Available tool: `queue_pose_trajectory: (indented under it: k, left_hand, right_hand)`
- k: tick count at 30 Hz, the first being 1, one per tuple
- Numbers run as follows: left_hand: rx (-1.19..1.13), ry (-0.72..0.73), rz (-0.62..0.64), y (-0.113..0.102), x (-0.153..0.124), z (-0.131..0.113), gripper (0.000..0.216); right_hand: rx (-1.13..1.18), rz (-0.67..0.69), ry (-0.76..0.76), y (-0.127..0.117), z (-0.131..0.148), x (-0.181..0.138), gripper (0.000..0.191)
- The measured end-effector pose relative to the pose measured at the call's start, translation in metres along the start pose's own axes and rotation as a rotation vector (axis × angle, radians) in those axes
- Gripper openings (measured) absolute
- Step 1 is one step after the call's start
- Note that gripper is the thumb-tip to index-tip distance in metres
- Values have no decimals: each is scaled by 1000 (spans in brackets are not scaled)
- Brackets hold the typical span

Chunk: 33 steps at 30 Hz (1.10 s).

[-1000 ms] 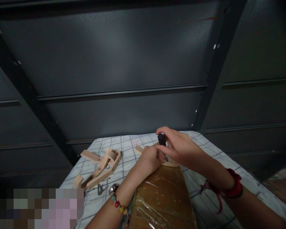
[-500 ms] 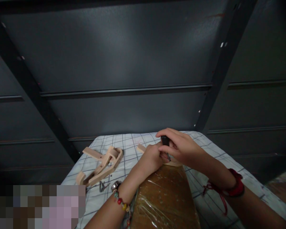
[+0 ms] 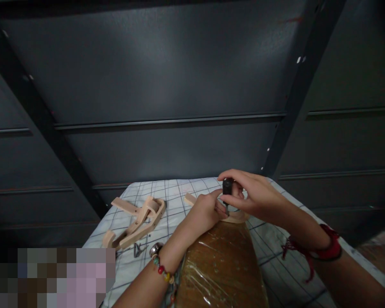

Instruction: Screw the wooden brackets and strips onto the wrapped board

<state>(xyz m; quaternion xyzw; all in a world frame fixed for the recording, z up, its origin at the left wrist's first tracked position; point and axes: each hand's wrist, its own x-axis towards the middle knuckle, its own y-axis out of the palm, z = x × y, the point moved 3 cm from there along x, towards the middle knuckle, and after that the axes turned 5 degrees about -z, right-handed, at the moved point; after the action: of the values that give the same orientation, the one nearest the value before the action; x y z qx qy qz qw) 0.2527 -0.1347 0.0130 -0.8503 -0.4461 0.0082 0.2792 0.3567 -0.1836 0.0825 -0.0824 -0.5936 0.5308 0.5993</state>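
My right hand (image 3: 256, 194) pinches the black handle of a small screwdriver (image 3: 227, 188), its shaft pointing down at a curved pale wooden piece (image 3: 237, 217). My left hand (image 3: 205, 211) is closed on the same wooden piece, right at the screwdriver's tip. The piece rests at the far end of a brown board wrapped in clear film (image 3: 221, 269). All of it lies on a white checked cloth (image 3: 176, 192).
A pile of pale wooden parts (image 3: 137, 222) lies to the left on the cloth, with a few dark screws (image 3: 138, 249) beside it. Dark metal panels and slanted beams (image 3: 38, 124) rise behind. A blurred patch covers the lower left corner.
My right hand has lifted slightly and shifted right, turning the screwdriver handle upright. My left hand stays on the wooden piece.
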Motion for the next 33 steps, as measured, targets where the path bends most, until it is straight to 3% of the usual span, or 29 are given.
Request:
queue_pose_trajectory:
  k: [5,10,17,28,33]
  left_hand:
    - [46,52,-20,1,1,8,17]
    - [130,134,-37,1,2,6,13]
    - [82,17,0,-1,1,-1,28]
    - [64,-5,3,2,2,4,17]
    - [79,-11,-12,1,2,3,17]
  right_hand:
    - [12,7,-6,7,5,-1,26]
    - [43,62,-61,3,9,0,15]
    - [56,143,-27,-6,4,-4,34]
    - [-41,-65,-63,-1,2,0,16]
    - [45,65,-30,-3,4,-2,27]
